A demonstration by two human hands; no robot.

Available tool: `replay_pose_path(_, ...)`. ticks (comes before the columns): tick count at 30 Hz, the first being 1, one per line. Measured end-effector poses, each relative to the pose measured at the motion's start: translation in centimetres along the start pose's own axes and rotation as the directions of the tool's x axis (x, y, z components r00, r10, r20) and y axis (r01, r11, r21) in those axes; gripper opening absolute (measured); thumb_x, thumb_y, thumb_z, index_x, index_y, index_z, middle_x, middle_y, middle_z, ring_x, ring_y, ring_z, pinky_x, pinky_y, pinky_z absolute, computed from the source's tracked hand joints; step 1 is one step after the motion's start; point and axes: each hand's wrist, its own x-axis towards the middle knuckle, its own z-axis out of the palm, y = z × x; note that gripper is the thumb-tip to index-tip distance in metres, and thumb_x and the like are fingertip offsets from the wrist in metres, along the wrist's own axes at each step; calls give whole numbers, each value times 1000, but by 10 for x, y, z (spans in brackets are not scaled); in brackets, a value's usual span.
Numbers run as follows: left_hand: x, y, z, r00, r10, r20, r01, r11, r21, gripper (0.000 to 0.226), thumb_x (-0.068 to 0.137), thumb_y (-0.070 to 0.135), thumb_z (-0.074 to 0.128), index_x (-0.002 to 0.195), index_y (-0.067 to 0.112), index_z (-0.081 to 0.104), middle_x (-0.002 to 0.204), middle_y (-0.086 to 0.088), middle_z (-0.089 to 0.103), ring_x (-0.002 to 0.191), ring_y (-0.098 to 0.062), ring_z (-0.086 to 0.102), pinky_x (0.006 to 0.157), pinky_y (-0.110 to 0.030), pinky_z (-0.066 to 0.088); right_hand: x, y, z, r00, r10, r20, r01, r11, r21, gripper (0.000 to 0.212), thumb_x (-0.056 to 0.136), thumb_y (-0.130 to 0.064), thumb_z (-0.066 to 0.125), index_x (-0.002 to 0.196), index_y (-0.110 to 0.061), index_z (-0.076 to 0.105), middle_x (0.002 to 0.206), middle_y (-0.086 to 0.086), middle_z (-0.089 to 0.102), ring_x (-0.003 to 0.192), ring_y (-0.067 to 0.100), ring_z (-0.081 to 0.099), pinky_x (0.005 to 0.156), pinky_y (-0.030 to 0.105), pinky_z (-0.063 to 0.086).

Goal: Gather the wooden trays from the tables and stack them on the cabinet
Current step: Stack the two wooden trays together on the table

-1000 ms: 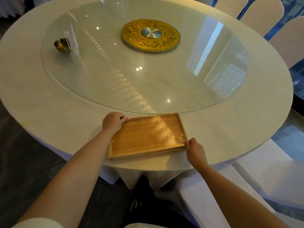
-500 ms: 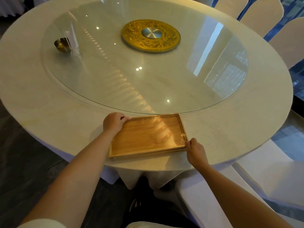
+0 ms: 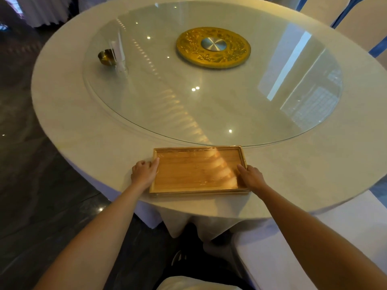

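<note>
A rectangular wooden tray (image 3: 194, 170), wrapped in clear film, lies near the front edge of the round table (image 3: 88, 139). My left hand (image 3: 144, 171) grips its left short side, thumb over the rim. My right hand (image 3: 251, 177) grips its right short side, thumb inside the rim. The tray sits square to me, flat on the white tablecloth, its far edge close to the glass turntable (image 3: 209, 97).
On the glass stand a gold centre disc (image 3: 213, 47), a small brass bowl (image 3: 105, 57) and a clear glass with a napkin (image 3: 119, 57). White-covered chairs stand at the right (image 3: 345, 227) and far right (image 3: 356, 24). Dark floor lies to the left.
The tray has turned from a slant to square with me. My right hand moved from its near right corner up onto the right side. My view shifted left.
</note>
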Motion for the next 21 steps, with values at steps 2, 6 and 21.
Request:
replay_pose_path(2, -7, -1, 3, 999, -43, 2, 43, 997, -71, 68, 93, 53, 33, 136, 2, 41, 145, -21, 35, 133, -37, 32, 111, -48, 29, 3, 0, 0, 999, 27, 19, -29, 995, 99, 54, 97, -40, 35, 113, 6, 58, 117, 28, 59, 109, 39, 55, 100, 47, 40)
replay_pose_path(6, -12, 4, 4, 997, -80, 17, 81, 990, -114, 70, 92, 53, 35, 137, 0, 39, 145, -21, 33, 132, -37, 33, 111, -49, 29, -2, 1, -1, 998, 23, 51, -35, 971, 238, 42, 97, -36, 38, 87, -1, 60, 90, 24, 59, 85, 30, 53, 97, 49, 42)
replay_pose_path(21, -6, 14, 6, 992, -118, 37, 123, 965, -230, 69, 91, 52, 41, 132, -2, 45, 138, -20, 44, 126, -36, 42, 105, -49, 37, 7, 10, 2, 975, 108, 194, -187, 874, 449, 68, 89, -49, 47, 137, -2, 39, 137, 22, 47, 123, 39, 47, 107, 46, 38)
